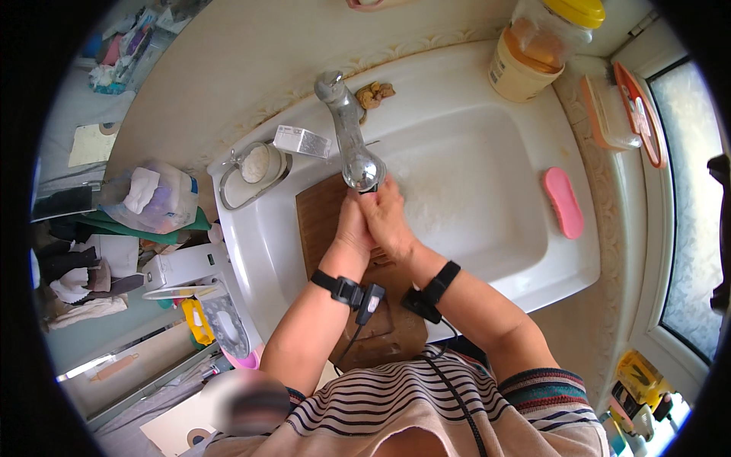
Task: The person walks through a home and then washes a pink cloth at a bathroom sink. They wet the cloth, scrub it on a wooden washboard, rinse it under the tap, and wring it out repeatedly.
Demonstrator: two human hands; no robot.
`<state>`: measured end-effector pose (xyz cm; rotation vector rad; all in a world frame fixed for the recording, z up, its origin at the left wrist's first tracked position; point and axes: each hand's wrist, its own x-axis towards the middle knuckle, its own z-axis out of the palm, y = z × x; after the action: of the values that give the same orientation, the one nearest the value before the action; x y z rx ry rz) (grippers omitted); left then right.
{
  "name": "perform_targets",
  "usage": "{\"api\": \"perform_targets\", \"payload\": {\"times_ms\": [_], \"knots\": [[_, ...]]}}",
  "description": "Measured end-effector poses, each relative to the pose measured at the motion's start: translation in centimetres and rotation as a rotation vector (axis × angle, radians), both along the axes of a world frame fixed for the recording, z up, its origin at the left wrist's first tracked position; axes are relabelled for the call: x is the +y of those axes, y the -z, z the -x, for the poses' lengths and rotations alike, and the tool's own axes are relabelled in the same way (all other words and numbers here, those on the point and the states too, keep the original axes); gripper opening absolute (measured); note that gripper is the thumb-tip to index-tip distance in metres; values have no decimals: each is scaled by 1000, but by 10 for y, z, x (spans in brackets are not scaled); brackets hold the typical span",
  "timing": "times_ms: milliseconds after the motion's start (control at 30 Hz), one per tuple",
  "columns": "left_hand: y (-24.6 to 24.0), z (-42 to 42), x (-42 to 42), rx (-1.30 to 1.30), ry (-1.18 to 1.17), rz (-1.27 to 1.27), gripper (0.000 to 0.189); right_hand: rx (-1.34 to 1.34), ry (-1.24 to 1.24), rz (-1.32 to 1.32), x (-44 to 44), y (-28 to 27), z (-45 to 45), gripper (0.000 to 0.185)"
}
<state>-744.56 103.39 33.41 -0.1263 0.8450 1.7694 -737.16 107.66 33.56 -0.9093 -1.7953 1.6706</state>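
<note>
My left hand (354,221) and my right hand (392,217) are pressed together under the chrome faucet (346,123). The spout's rounded head covers part of my fingers, so whether anything sits between my palms is hidden. Below them a brown wooden washboard (322,220) leans in the white ceramic sink (480,171), its ridges partly visible between my wrists. Each wrist wears a black strap with a small device and a cable.
Left of the faucet stand a small white box (301,141) and a soap dish (245,185) with a cup of white powder (257,164). A pink scrub brush (563,203) lies on the right rim. A yellow-lidded plastic jar (542,43) occupies the back right corner.
</note>
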Motion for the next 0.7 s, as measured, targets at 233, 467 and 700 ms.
{"api": "perform_targets", "payload": {"times_ms": [233,467,700], "knots": [[-25,-45,6,49,-9,96,37,-78,171,-116,31,5,-5,16],[-28,-50,3,157,-70,138,39,-175,133,-72,34,-4,-6,19],[-34,-1,-9,290,-123,21,39,-113,-53,-166,42,2,-27,51]]}}
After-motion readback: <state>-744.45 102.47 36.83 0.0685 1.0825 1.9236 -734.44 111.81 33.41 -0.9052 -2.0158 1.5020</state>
